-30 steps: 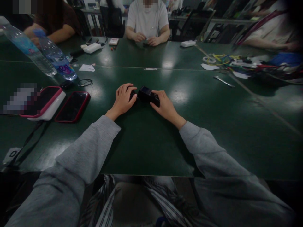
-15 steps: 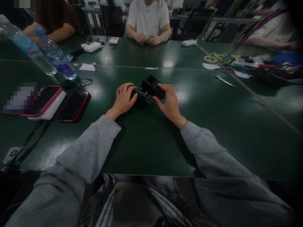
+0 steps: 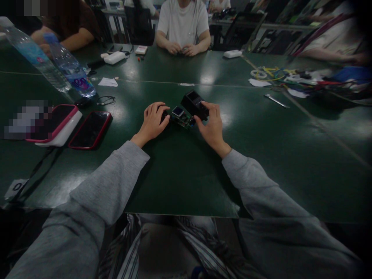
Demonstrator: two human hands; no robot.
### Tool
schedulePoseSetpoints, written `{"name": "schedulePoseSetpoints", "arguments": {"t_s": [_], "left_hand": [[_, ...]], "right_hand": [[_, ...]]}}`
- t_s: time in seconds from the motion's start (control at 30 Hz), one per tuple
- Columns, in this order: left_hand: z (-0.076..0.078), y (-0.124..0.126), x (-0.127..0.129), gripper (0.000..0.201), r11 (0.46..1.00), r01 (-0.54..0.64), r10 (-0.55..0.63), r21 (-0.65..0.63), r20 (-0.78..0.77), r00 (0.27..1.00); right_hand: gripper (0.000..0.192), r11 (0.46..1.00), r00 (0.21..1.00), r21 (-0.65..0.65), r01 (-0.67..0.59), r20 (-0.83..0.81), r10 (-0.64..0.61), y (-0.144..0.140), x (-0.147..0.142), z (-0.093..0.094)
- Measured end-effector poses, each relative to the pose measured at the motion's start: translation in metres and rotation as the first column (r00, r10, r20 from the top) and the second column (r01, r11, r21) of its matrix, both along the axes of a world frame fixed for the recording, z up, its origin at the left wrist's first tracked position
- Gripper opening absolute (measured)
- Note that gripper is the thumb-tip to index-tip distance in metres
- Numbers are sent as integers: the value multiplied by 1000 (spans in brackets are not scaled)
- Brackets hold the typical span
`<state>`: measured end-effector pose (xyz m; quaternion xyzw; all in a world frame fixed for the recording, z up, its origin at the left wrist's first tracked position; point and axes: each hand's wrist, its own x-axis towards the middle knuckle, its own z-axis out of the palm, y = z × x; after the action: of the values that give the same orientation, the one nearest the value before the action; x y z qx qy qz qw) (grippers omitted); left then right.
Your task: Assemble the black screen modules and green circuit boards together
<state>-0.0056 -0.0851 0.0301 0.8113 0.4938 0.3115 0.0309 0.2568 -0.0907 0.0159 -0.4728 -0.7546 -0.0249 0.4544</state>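
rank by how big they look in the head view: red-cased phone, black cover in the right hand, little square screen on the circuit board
1. red-cased phone, clearly largest.
2. black cover, held by the right hand.
3. square screen on the circuit board, smallest.
All lie at similar depth, so the order seems safe.

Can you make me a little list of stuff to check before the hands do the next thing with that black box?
1. Right hand has a firm hold on the black cover: ok, fingers wrap its near end.
2. Cover is lifted off the circuit board: ok, it is tilted up beside it.
3. Left hand steadies the board's left end: ok.
4. Small screen is uncovered: ok.
5. Wires between cover and board: cannot tell, too dark.
6. Red phone is away from the hands: ok.
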Motion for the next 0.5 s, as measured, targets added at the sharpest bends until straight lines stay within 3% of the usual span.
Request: {"name": "schedulePoseSetpoints", "arguments": {"t_s": [0.5], "left_hand": [[2,-1,-1,39,1000,9,-9,-14,0,1000]], "right_hand": [[51,999,998,-20,50,-41,-51,5,5,-4]]}}
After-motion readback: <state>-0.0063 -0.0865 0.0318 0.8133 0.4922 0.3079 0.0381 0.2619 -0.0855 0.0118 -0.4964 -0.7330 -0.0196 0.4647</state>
